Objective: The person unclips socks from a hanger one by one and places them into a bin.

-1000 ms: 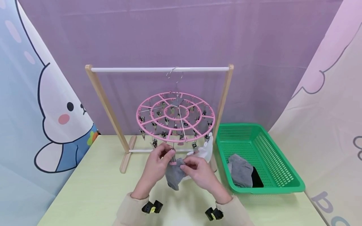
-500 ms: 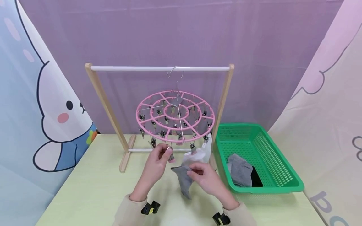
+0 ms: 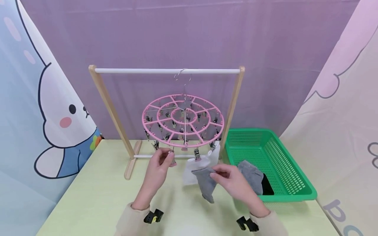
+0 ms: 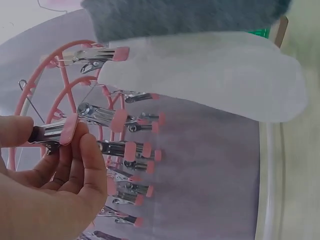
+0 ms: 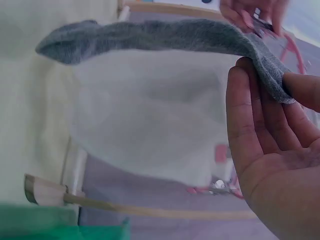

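Observation:
My left hand pinches a metal clip with pink tips between thumb and fingers, below the front rim of a round pink clip hanger. My right hand pinches the top edge of a small grey sock; its other end dangles down in the head view. No clip grips this sock, and it stands apart from the left hand. Behind it hangs a white sock, held at one corner by another clip. Most clips on the hanger hang with nothing in them.
The hanger hooks onto the white bar of a wooden-legged rack. On the right stands a green basket holding a grey cloth and a black piece. A pale table lies under everything.
My right hand has drawn the grey sock right, away from the clip. The left hand has moved slightly left with the clip, and the hanger has turned a little.

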The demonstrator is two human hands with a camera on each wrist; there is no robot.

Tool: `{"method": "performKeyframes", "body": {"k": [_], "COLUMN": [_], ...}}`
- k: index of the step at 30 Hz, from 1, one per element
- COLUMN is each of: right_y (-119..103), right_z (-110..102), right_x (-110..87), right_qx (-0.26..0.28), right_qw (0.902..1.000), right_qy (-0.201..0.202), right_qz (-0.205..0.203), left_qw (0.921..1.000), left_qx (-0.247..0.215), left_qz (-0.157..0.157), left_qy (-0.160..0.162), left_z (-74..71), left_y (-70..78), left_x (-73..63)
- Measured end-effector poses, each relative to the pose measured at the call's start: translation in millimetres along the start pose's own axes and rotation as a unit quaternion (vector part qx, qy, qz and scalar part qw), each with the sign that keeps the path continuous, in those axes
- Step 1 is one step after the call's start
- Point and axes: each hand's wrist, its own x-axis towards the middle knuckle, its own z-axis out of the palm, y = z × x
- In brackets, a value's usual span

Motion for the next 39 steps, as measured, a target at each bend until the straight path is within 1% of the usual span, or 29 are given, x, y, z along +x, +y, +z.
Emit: {"method": "performKeyframes", "body": {"k": [1, 5, 8, 13, 16, 20, 24, 29, 34, 37, 39], "right_y": [-2, -12, -18, -19, -17, -16, -16, -15, -10, -2, 7], "right_z": [-4, -16, -26, -45, -58, -75, -89, -100, -100, -98, -96], "right_x": [-1.3, -6.2, -9.0, -11.2, -13.0, -16.1, -21.2, -28.2, -35.3, -39.6, -42.8], "right_qx": [0.002, -0.005, -0.014, -0.029, -0.043, -0.063, -0.079, -0.068, -0.056, -0.044, -0.046], "right_qw": [1.0000, 0.9996, 0.9988, 0.9957, 0.9926, 0.9880, 0.9829, 0.9792, 0.9748, 0.9738, 0.9728], "right_qy": [0.004, 0.026, 0.046, 0.086, 0.111, 0.141, 0.166, 0.187, 0.210, 0.210, 0.205], "right_qz": [-0.003, -0.014, -0.012, -0.020, -0.020, -0.006, 0.018, 0.037, 0.052, 0.075, 0.098], "left_qw": [1.0000, 0.9994, 0.9985, 0.9982, 0.9983, 0.9981, 0.9981, 0.9982, 0.9982, 0.9984, 0.9984], "left_qx": [-0.001, 0.003, 0.002, -0.005, -0.002, 0.003, 0.002, 0.000, 0.003, 0.003, 0.004], "left_qz": [0.002, 0.029, 0.048, 0.051, 0.048, 0.045, 0.045, 0.041, 0.048, 0.048, 0.050], "left_qy": [0.003, 0.015, 0.025, 0.032, 0.034, 0.041, 0.043, 0.044, 0.037, 0.030, 0.025], "left_z": [-0.6, -3.1, -5.7, -9.4, -11.1, -13.3, -14.3, -14.5, -18.8, -22.1, -24.3], "left_y": [-0.3, -1.0, -1.9, -3.0, -3.3, -4.0, -4.3, -5.4, -7.2, -8.5, -8.7], "left_x": [0.0, 1.0, 2.9, 5.1, 5.4, 5.9, 5.8, 4.4, 6.1, 7.7, 8.9]}}
